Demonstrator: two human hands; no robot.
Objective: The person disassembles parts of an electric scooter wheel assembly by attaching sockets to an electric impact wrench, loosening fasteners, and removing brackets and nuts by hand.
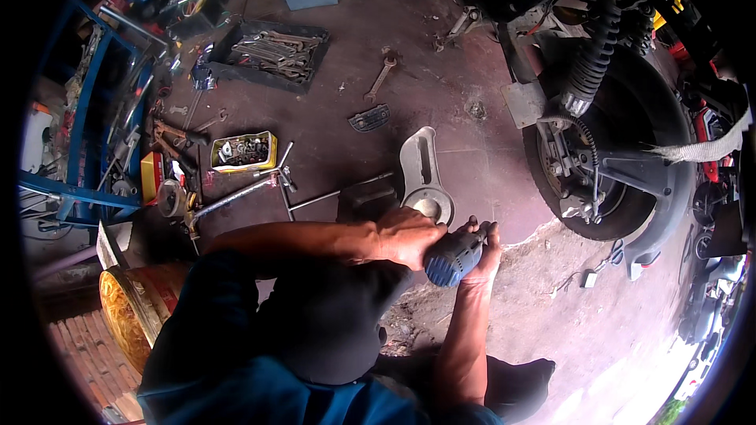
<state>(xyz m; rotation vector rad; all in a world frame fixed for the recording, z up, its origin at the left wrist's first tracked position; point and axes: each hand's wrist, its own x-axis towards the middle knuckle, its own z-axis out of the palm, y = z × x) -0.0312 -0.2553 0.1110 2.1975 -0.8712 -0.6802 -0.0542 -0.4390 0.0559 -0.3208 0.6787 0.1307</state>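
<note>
My right hand is closed around a blue power tool with a rounded vented body; its working end is not clearly visible. Beside it my left hand is closed at the near edge of a grey metal arm, which has a long slot and a round cup-shaped end. The fingers of that hand are partly hidden, and it is close to the tool's body. Just left of the arm's round end lies a dark block, partly covered by my forearm.
A motorcycle's rear wheel and shock absorber stand on the right. Farther off are a tray of wrenches, a loose wrench and a ribbed black pad. On the left are a yellow box of hardware and a blue rack.
</note>
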